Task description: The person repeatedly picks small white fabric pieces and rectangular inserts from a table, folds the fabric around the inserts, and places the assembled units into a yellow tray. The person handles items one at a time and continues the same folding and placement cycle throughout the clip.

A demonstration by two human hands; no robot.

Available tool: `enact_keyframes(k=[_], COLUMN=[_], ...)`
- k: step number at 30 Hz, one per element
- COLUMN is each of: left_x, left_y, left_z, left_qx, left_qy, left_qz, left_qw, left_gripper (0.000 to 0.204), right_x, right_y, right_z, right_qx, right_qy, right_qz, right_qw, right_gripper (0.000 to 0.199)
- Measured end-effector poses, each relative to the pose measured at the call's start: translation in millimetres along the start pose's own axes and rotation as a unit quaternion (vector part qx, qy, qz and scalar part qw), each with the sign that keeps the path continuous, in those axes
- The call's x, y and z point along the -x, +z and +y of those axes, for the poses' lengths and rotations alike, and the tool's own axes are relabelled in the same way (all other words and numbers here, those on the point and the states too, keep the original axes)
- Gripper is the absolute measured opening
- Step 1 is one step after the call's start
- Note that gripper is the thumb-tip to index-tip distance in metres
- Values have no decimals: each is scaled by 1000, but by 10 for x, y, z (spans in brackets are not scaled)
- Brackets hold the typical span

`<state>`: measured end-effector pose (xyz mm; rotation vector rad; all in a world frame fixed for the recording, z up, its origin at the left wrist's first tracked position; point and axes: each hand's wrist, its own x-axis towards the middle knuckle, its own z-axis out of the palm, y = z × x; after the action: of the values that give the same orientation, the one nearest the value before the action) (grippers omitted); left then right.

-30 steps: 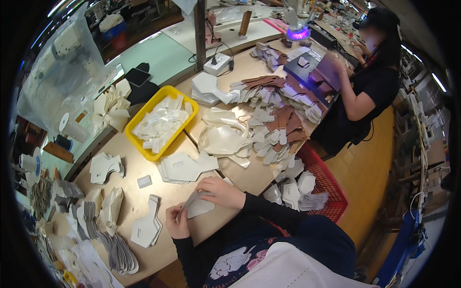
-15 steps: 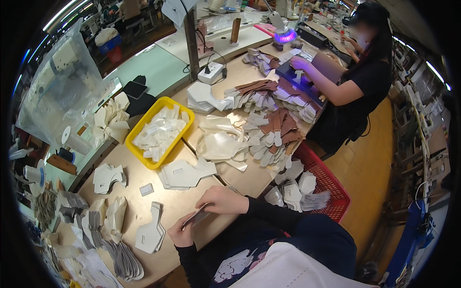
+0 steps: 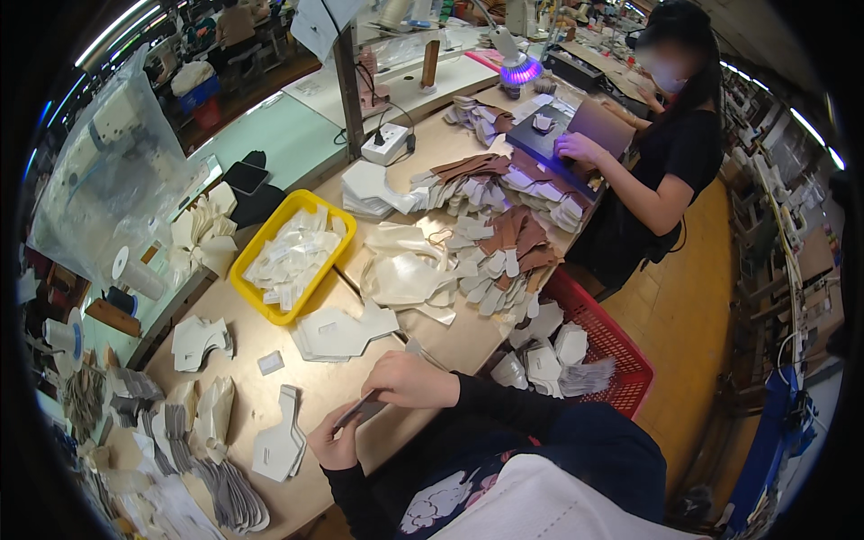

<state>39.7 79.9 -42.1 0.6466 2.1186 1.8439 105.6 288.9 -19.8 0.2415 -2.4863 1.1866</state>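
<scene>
Between both hands (image 3: 373,414), grey strip (image 3: 360,409)

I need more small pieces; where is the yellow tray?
In the head view, the yellow tray sits left of centre on the table, just above the white cut stack.

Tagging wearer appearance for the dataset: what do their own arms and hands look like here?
Both hands, left hand and right hand, are bare: no gloves, and no rings or watch that I can make out. Long dark sleeves reach the wrists. No cables or markings visible on them.
</scene>
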Motion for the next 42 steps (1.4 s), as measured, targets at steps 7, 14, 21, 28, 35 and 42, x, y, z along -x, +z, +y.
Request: enact_keyframes(k=[7,14,21,28,35,42], left_x=[-9,38,33,137,114,6], left_y=[56,24,35,160,130,-250], left_z=[-8,167,129,-40,-112,-168], left_qx=[5,3,78,38,52,-173], left_qy=[5,-35,-71,-37,-64,64], left_qz=[1,29,17,43,48,105], left_qw=[1000,999,994,998,995,977], left_gripper=[19,15,15,19,23,59], right_x=[7,31,27,132,132,-123], right_y=[26,-89,-169,-167,-94,-203], right_z=[-30,-59,-48,-142,-157,1], right_qx=[-19,-18,18,20,-8,-15], right_qy=[-2,42,11,82,142,279], right_qz=[-38,-74,-37,-19,-1,75], right_qw=[999,996,999,996,990,957], right_gripper=[10,20,20,18,27,38])
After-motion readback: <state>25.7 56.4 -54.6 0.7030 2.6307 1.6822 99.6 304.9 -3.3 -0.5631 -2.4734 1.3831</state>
